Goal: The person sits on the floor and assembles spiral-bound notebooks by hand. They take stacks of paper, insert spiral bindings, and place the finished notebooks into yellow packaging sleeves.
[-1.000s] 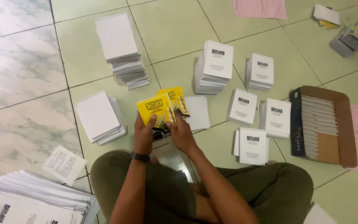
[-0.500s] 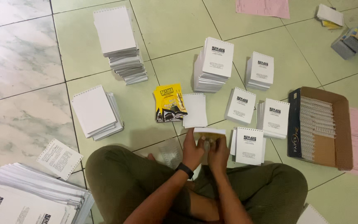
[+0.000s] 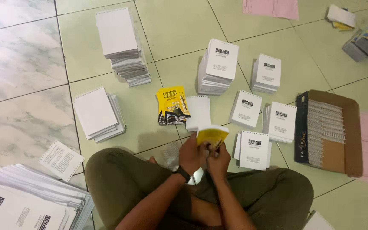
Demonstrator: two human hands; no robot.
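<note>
Above the lap, both hands' grip [image 3: 207, 155] clasps a yellow booklet [image 3: 212, 135] amid stacks.

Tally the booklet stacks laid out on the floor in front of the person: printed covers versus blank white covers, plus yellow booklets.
Printed-cover stacks: 5, e.g. tallest printed stack
Blank white stacks: 3, e.g. tall blank stack
Yellow booklets: 2, floor booklet, held booklet
Total: 10

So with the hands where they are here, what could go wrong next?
1. Both hands, left hand and right hand, pinch the small yellow-covered booklet only at its lower edge, so loose pages could slip out of line.
2. The tall white stack is already splayed at its base; a nudge might topple it.
3. The open box of spiral bindings lies close to the right knee and could be knocked.
</note>
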